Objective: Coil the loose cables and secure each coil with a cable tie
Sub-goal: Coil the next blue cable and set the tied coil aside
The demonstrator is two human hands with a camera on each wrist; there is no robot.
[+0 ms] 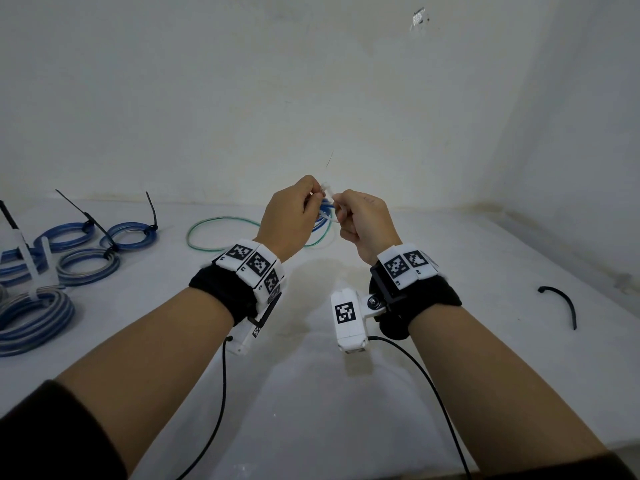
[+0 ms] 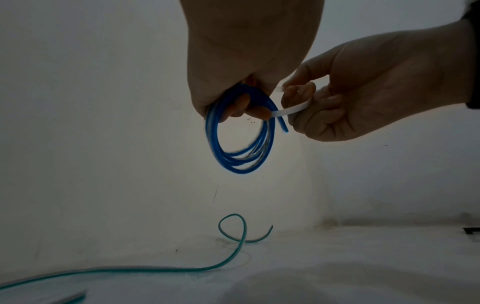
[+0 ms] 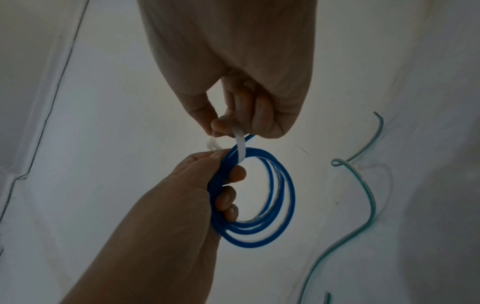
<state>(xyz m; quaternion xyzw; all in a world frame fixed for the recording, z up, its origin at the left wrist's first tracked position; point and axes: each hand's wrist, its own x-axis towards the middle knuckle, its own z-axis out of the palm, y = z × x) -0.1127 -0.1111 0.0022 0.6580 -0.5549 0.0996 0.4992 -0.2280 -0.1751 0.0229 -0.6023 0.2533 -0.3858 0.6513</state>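
Observation:
A coil of blue cable (image 2: 241, 156) (image 3: 283, 197) hangs in the air above the white table. My left hand (image 1: 304, 206) (image 3: 207, 181) grips the coil's upper side, fingers curled through its loop. A white cable tie (image 1: 328, 197) (image 2: 291, 109) (image 3: 240, 144) wraps round the coil's strands beside those fingers. My right hand (image 1: 346, 211) (image 2: 306, 96) pinches the tie's strap between thumb and forefinger, close against the left hand. The tie's head end sits by the left fingertips; whether it is threaded is hidden. A loose green cable (image 1: 214, 226) (image 2: 155, 269) (image 3: 363, 185) lies on the table below.
Several blue coils (image 1: 83, 261) with black and white ties standing up lie at the table's left. A black cable tie (image 1: 562, 303) lies alone at the right. A white wall (image 1: 311, 98) rises close behind the table.

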